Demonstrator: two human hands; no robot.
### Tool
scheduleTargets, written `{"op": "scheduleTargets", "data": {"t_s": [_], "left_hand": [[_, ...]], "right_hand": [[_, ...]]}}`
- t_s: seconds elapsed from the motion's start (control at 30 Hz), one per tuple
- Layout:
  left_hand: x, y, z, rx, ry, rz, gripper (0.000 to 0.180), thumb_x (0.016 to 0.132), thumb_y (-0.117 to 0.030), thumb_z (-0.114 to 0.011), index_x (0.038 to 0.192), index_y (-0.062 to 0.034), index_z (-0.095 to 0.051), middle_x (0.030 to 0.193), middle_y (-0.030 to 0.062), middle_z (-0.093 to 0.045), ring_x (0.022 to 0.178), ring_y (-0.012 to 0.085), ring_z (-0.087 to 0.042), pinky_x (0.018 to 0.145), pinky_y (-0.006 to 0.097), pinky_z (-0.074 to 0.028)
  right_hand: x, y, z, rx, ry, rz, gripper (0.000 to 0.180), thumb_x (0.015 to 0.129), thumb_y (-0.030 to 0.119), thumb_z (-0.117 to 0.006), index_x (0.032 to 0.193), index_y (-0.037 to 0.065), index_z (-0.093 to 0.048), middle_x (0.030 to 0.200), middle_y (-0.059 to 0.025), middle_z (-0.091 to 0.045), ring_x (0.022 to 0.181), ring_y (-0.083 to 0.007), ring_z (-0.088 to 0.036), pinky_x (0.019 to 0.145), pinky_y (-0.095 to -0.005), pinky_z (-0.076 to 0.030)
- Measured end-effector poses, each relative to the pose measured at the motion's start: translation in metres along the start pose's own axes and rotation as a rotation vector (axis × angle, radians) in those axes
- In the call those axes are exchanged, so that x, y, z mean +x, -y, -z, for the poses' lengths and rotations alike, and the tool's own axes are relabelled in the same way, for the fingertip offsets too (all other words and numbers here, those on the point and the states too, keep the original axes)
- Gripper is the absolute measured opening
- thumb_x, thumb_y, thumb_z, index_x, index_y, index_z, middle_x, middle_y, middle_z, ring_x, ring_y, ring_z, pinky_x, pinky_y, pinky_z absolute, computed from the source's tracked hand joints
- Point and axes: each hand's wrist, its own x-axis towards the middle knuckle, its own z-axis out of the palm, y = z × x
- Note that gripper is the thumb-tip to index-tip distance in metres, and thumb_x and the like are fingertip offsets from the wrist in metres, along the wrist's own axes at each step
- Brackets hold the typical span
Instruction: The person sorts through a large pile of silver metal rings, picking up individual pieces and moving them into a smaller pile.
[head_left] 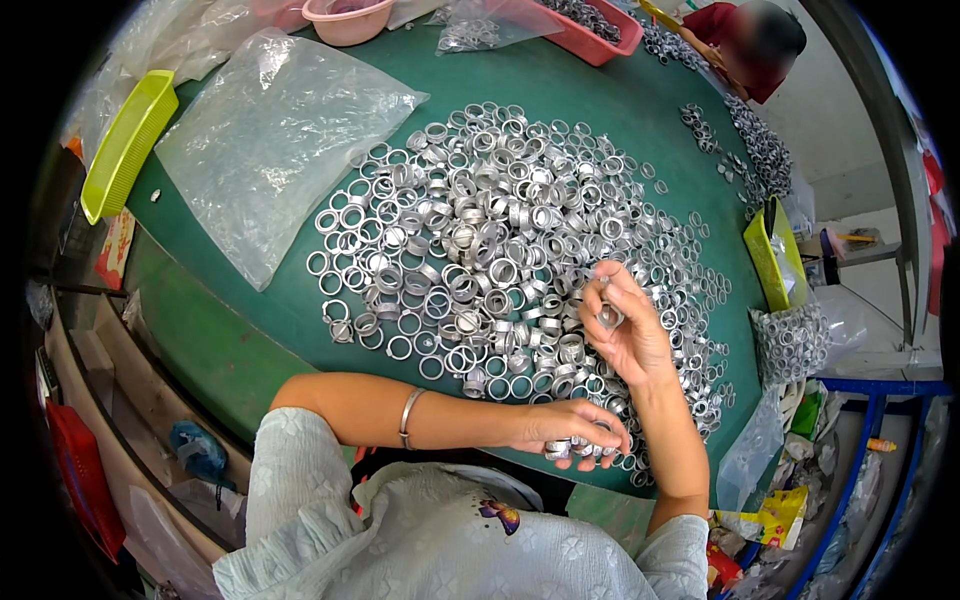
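Note:
A large heap of silver metal rings [500, 240] covers the middle of the green table [250, 330]. My left hand [575, 428] lies near the table's front edge, fingers curled around a short row of stacked rings [585, 450]. My right hand [625, 325] is raised just above the heap's right side, palm toward me, pinching a single ring [608, 316] between thumb and fingers. A thin metal bangle [406, 418] circles my left wrist.
A clear plastic bag [270, 130] lies at the left, a yellow-green tray [125, 145] beyond it. A pink bowl [348, 18] and a red tray [590, 35] stand at the back. Another person [750, 40] sits at the far right. A bagged pile of rings [790, 340] sits at the right.

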Motion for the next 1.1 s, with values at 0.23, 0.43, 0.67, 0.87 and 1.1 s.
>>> {"op": "scheduleTargets", "data": {"t_s": [0.23,0.43,0.67,0.87,1.1], "left_hand": [[0.001,0.002,0.0,0.001,0.004,0.0,0.026,0.087,-0.024,-0.053,0.102,-0.0024,-0.053,0.083,0.0047,-0.054,0.061,0.0074,-0.051,0.038,0.017,-0.034],[0.001,0.001,0.001,0.039,0.001,0.009,0.025,0.087,-0.024,-0.052,0.102,-0.0032,-0.053,0.083,0.0044,-0.054,0.061,0.0071,-0.052,0.038,0.016,-0.033],[0.004,0.011,-0.017,-0.016,-0.023,0.006,0.028,0.087,-0.025,-0.052,0.102,-0.0019,-0.051,0.082,0.0056,-0.054,0.061,0.0079,-0.052,0.037,0.017,-0.035],[-0.022,0.031,-0.04,-0.249,0.027,-0.079,0.027,0.089,-0.022,-0.05,0.102,0.0011,-0.05,0.083,0.0093,-0.053,0.058,0.0097,-0.053,0.035,0.016,-0.036],[-0.05,0.059,-0.031,-0.476,-0.095,-0.331,0.025,0.09,-0.022,-0.047,0.105,-0.0016,-0.05,0.086,0.0115,-0.051,0.059,0.0114,-0.049,0.034,0.017,-0.034]], "right_hand": [[0.007,-0.016,-0.015,-1.194,-0.007,0.313,0.013,0.067,0.01,-0.073,0.074,0.003,-0.065,0.063,-0.001,-0.055,0.055,-0.0134,-0.051,0.049,-0.0304,-0.041],[0.008,-0.016,-0.027,-1.786,-0.039,0.367,0.01,0.067,0.007,-0.069,0.076,0.004,-0.065,0.064,-0.0074,-0.053,0.054,-0.024,-0.052,0.05,-0.0335,-0.04],[0.0,0.002,-0.022,-1.121,-0.024,0.199,0.008,0.071,0.005,-0.068,0.073,0.0,-0.062,0.066,-0.0053,-0.054,0.055,-0.0149,-0.05,0.048,-0.0267,-0.038],[-0.028,-0.003,-0.015,0.357,0.132,-0.043,0.01,0.086,0.013,-0.048,0.086,0.003,-0.051,0.105,-0.0165,-0.049,0.068,-0.0181,-0.047,0.04,-0.0214,-0.04],[-0.036,-0.016,-0.006,0.559,0.072,0.025,0.013,0.085,0.017,-0.05,0.091,0.007,-0.047,0.081,-0.0054,-0.044,0.062,-0.0132,-0.039,0.039,-0.0213,-0.036]]}}
